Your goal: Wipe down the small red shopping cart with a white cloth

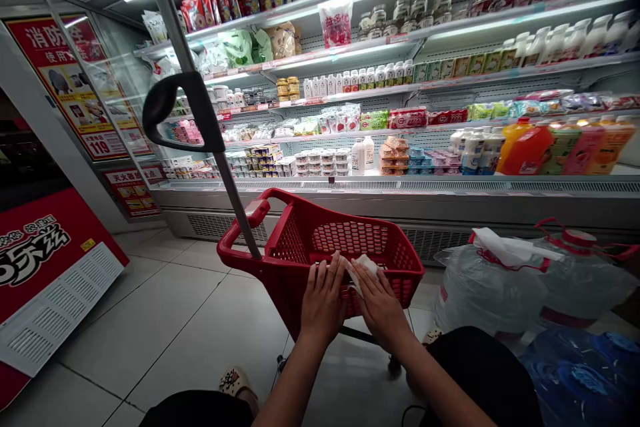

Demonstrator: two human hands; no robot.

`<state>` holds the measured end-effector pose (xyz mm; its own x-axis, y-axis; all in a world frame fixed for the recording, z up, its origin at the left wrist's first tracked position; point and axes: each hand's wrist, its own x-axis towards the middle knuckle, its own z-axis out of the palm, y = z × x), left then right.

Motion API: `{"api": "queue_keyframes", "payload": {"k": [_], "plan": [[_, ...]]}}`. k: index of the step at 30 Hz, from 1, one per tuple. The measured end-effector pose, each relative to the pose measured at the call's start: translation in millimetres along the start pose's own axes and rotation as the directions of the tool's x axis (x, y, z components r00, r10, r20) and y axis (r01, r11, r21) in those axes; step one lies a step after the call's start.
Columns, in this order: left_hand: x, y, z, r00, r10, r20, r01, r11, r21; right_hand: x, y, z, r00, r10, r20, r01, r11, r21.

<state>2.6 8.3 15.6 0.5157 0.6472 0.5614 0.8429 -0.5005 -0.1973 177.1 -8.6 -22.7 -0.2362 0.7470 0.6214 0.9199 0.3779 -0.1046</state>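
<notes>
Both hands rest on the near rim of a red plastic shopping cart [295, 240]. A white cloth or tissue [367, 264] lies at the rim between and under the fingers. My left hand [324, 297] lies over the rim with its fingers stretched forward, their tips beside the cloth. My right hand [377, 300] presses the cloth against the rim, fingers extended over it. The cart's basket has perforated walls, and a red handle bar shows at its left end.
Refrigerated shelves [330, 183] with drinks and yogurts stand behind the cart. Large water bottles [490, 290] are at the right, a red freezer [45, 267] at the left. A grey pole with a black handle [200, 110] rises beside the cart.
</notes>
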Motion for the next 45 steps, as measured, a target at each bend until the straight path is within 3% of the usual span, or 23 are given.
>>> {"api": "queue_keyframes", "payload": {"k": [3, 6, 10, 14, 20, 23, 25, 28, 32, 35, 39, 45], "plan": [[-2, -17, -9.8, 1.000, 0.023, 0.007, -0.023, 1.000, -0.014, -25, 35, -12, 0.999, 0.045, 0.012, -0.044, 0.998, -0.045], [-4, -34, -18.8, 0.999, -0.027, -0.036, 0.026, 1.000, -0.008, -52, 72, -16, 0.984, 0.175, -0.017, -0.176, 0.980, -0.096], [-6, -40, -22.0, 0.997, -0.062, -0.046, 0.062, 0.998, -0.011, -66, 96, -9, 0.938, 0.341, -0.058, -0.345, 0.935, -0.085], [-4, -30, -19.1, 0.995, -0.088, -0.037, 0.087, 0.996, -0.029, -43, 77, 2, 0.944, 0.321, -0.076, -0.323, 0.946, -0.022], [0, -23, -16.1, 0.996, -0.077, -0.037, 0.077, 0.997, -0.003, 9, -9, 10, 0.994, 0.104, -0.017, -0.104, 0.995, 0.010], [-2, -24, -15.3, 0.997, -0.074, -0.022, 0.074, 0.997, 0.017, 18, -30, 6, 1.000, 0.029, 0.010, -0.029, 0.999, 0.034], [-3, -25, -15.0, 0.998, -0.067, -0.010, 0.067, 0.997, 0.027, 13, -22, 3, 1.000, -0.014, 0.015, 0.013, 1.000, 0.024], [-6, -27, -14.6, 0.998, -0.055, -0.004, 0.055, 0.998, 0.029, -5, 15, -2, 0.999, -0.031, 0.008, 0.032, 0.999, -0.040], [-8, -27, -12.9, 0.998, -0.055, -0.012, 0.055, 0.998, 0.019, -28, 70, -9, 0.998, 0.049, -0.029, -0.052, 0.992, -0.112], [-8, -24, -12.0, 0.998, -0.066, -0.018, 0.066, 0.998, 0.016, -31, 90, -10, 0.992, 0.118, -0.036, -0.122, 0.986, -0.114], [-7, -20, -12.9, 0.997, -0.075, -0.020, 0.075, 0.997, 0.017, -18, 82, 2, 0.982, 0.183, -0.053, -0.187, 0.977, -0.101], [-8, -18, -14.2, 0.996, -0.088, -0.033, 0.089, 0.996, 0.031, 3, 13, 11, 0.998, 0.064, -0.009, -0.064, 0.997, -0.050]]}}
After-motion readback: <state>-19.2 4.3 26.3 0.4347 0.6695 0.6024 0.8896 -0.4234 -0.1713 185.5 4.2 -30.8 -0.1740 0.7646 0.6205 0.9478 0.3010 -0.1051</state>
